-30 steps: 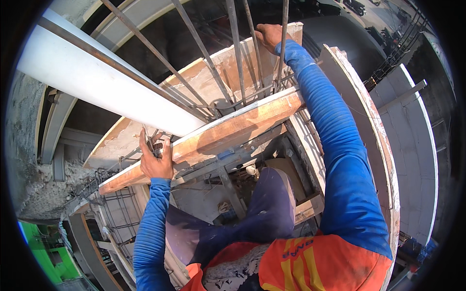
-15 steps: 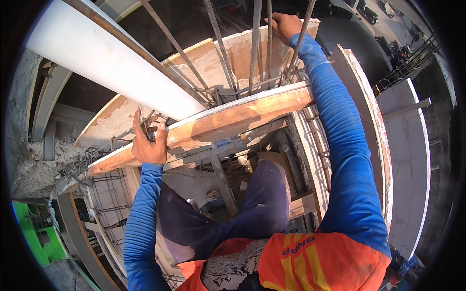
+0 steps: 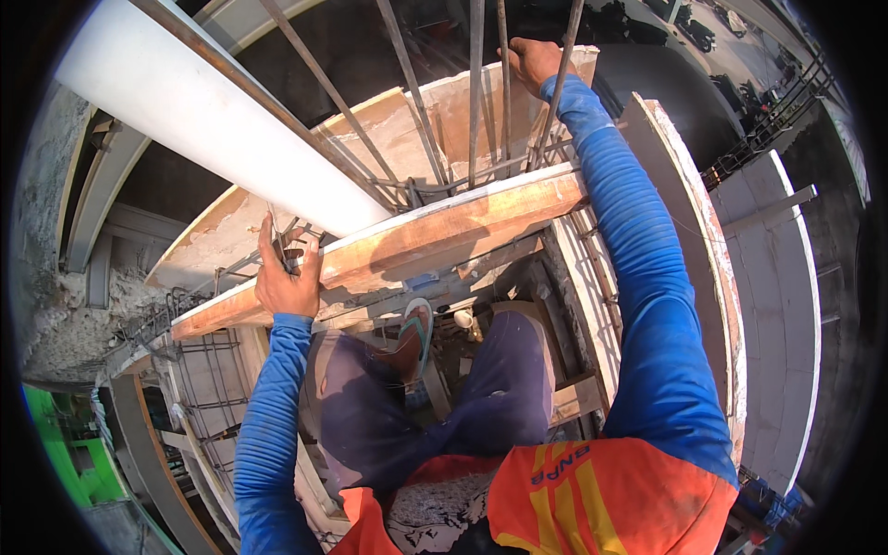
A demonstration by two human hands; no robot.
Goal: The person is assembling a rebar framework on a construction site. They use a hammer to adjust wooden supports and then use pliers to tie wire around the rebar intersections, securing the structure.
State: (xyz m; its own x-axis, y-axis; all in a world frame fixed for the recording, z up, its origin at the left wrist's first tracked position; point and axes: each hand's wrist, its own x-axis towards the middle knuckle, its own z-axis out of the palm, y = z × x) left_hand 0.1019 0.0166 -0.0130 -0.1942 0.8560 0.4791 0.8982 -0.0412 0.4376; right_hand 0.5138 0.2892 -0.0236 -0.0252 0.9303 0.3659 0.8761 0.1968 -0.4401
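Observation:
My left hand [image 3: 289, 285] leans on the top edge of a long wooden board [image 3: 435, 225] that crosses in front of me. Its index finger points up and its thumb stands apart; the other fingers are partly hidden beside thin bars. At the far side, my right hand [image 3: 538, 65] reaches past upright steel rods [image 3: 476, 92] and grips the upper edge of a curved plywood panel [image 3: 453, 106]. Part of its grip is hidden behind a rod. The board lies between me and this panel.
A thick white pipe [image 3: 222, 120] slants in from upper left. Curved panels [image 3: 689, 203] stand at the right. Rebar cages [image 3: 213, 370] lie at left. Below, between my legs, a sandalled foot [image 3: 413, 338] is over an open framed gap. Parked motorbikes [image 3: 694, 28] show far below.
A sandalled foot has come into view below the board, and my left leg has shifted. Both hands stay in about the same places; the view has shifted slightly.

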